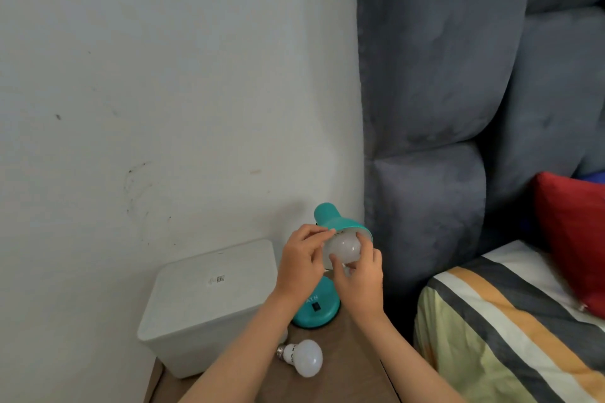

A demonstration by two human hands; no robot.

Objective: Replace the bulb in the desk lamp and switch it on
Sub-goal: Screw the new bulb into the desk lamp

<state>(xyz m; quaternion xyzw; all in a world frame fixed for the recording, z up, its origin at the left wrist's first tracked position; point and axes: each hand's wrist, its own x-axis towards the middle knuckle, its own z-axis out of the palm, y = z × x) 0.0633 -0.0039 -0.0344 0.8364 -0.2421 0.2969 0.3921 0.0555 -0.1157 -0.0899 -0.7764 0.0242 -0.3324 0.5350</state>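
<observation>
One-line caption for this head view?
Both hands, left hand and right hand, grip bulb at teal lamp's shade; spare bulb lies nearby.

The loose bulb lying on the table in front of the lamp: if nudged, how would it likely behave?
The loose bulb lies on its side on the smooth wooden table, so it would probably roll, curving around its narrower screw end. Its rounded, glossy dome looks slippery. It seems light and probably breakable if it drops off the edge.

Both bare forearms reach forward and up from the lower edge, converging. The left hand (302,258) is raised with fingers curled and fingertips pinched inward. The right hand (361,275) sits just beside it, fingers bent, thumb pointing up-left.
</observation>
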